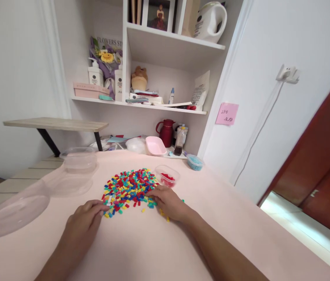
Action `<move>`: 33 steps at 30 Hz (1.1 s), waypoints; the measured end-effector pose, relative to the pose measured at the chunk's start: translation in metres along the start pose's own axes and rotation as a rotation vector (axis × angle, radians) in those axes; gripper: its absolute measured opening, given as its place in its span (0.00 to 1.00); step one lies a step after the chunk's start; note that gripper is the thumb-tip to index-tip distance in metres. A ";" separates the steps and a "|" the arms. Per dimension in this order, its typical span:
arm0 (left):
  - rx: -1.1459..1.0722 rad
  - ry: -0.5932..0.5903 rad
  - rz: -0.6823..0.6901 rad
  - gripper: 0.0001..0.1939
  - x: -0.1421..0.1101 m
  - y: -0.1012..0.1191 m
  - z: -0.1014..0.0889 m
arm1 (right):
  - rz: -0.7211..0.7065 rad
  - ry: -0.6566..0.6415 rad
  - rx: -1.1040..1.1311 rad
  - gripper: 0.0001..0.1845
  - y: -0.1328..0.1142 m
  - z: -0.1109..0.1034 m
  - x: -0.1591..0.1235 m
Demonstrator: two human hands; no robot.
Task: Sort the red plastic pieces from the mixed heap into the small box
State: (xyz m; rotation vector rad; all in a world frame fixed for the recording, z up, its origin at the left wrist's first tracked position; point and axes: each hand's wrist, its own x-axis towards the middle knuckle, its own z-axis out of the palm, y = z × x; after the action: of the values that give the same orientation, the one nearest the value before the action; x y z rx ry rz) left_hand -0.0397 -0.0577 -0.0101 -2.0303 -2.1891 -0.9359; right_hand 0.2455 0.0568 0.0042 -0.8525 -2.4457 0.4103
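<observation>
A loose pile of small plastic building bricks (131, 185) in red, blue, yellow, green and a few white spreads over the pink tabletop (135, 249). My left hand (84, 220) rests at the pile's near left edge, fingers stretched toward the bricks and nothing visibly held. At the right side, my right hand (167, 201) reaches in with its fingertips touching bricks; its fingers look extended. A few yellow and green bricks lie under and beside this hand. Just behind it stands a clear plastic container (174, 173) with red bricks (167, 178) inside.
Another clear tub (195, 162) holds light blue pieces at the back right. Clear containers (80, 160) and a large clear lid (15, 210) lie at left. A pink basin (156, 145), a red jug (166, 132) and a bottle (179, 142) stand behind, beneath white shelves (141, 105).
</observation>
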 end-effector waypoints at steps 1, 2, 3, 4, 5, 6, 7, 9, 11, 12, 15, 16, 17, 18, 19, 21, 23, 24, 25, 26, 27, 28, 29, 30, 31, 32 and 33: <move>-0.003 0.002 0.001 0.18 0.000 0.000 0.000 | 0.007 0.004 0.006 0.19 0.000 0.000 0.000; -0.007 0.003 0.002 0.18 0.000 0.000 0.000 | 0.017 0.011 0.014 0.18 -0.001 0.000 0.000; -0.009 0.001 0.001 0.18 0.000 -0.001 0.000 | 0.028 0.020 0.023 0.18 -0.001 0.000 0.000; -0.011 -0.001 0.001 0.18 0.000 -0.001 0.000 | 0.037 0.031 0.029 0.17 -0.001 -0.001 0.000; -0.012 0.000 0.002 0.18 0.000 -0.001 0.000 | 0.043 0.039 0.033 0.16 -0.002 -0.001 0.000; -0.012 0.003 0.004 0.18 -0.001 -0.001 0.000 | 0.045 0.043 0.035 0.14 -0.003 -0.001 0.000; -0.012 0.009 0.007 0.18 -0.001 -0.001 0.001 | 0.045 0.043 0.035 0.13 -0.003 -0.001 0.001; -0.011 0.021 0.014 0.17 -0.002 -0.001 0.001 | 0.038 0.034 0.033 0.10 -0.005 -0.002 0.001; -0.011 0.025 0.016 0.17 -0.002 -0.001 0.001 | 0.027 0.027 0.027 0.09 -0.008 -0.001 0.001; -0.013 0.025 0.017 0.16 -0.002 0.000 0.001 | 0.019 0.023 0.022 0.09 -0.009 -0.001 0.001; -0.016 0.025 0.019 0.16 -0.002 0.001 0.000 | -0.014 0.005 0.015 0.10 -0.014 -0.001 0.001; -0.015 0.026 0.019 0.16 -0.002 0.001 0.000 | -0.025 -0.001 0.010 0.11 -0.015 -0.001 0.000; -0.012 0.027 0.017 0.16 -0.002 0.001 0.000 | -0.036 -0.006 -0.001 0.13 -0.016 0.000 0.000; -0.009 0.025 0.014 0.16 -0.002 0.001 0.000 | -0.045 -0.008 -0.018 0.16 -0.017 0.001 0.000; -0.005 0.023 0.009 0.16 -0.002 0.001 0.000 | -0.054 -0.007 -0.040 0.18 -0.018 0.002 0.000; 0.001 0.018 0.002 0.16 -0.002 0.002 0.000 | -0.069 -0.006 -0.088 0.21 -0.020 0.005 0.000; 0.008 0.014 -0.003 0.17 -0.002 0.002 -0.001 | -0.083 -0.005 -0.128 0.19 -0.022 0.009 0.002; 0.012 0.013 -0.006 0.17 -0.002 0.002 -0.001 | -0.087 -0.004 -0.144 0.15 -0.023 0.010 0.003; 0.017 0.011 -0.008 0.17 -0.002 0.003 -0.001 | -0.089 -0.004 -0.159 0.12 -0.025 0.011 0.004; 0.020 0.008 -0.009 0.17 -0.002 0.003 -0.001 | -0.087 -0.004 -0.170 0.08 -0.026 0.012 0.005; 0.021 0.005 -0.010 0.17 -0.002 0.003 -0.001 | -0.082 -0.006 -0.179 0.05 -0.027 0.012 0.006; 0.018 0.003 -0.007 0.17 -0.001 0.002 -0.001 | -0.074 -0.010 -0.184 0.04 -0.028 0.010 0.007; 0.014 0.002 -0.001 0.17 -0.001 0.002 -0.001 | -0.063 -0.018 -0.185 0.03 -0.027 0.008 0.008; 0.010 0.003 0.005 0.17 -0.001 0.001 -0.001 | -0.049 -0.029 -0.181 0.03 -0.026 0.005 0.007; 0.007 0.005 0.010 0.17 -0.001 0.000 -0.001 | -0.033 -0.046 -0.174 0.04 -0.024 0.001 0.006; 0.007 0.007 0.012 0.17 -0.001 0.000 -0.001 | -0.013 -0.068 -0.168 0.05 -0.020 -0.004 0.004; 0.008 0.008 0.012 0.17 -0.001 -0.001 -0.001 | 0.013 -0.090 -0.164 0.06 -0.016 -0.010 0.000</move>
State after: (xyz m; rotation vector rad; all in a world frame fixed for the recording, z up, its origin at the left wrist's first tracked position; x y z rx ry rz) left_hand -0.0405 -0.0588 -0.0099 -2.0299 -2.1706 -0.9316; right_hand 0.2431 0.0458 0.0197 -0.9364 -2.5860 0.2600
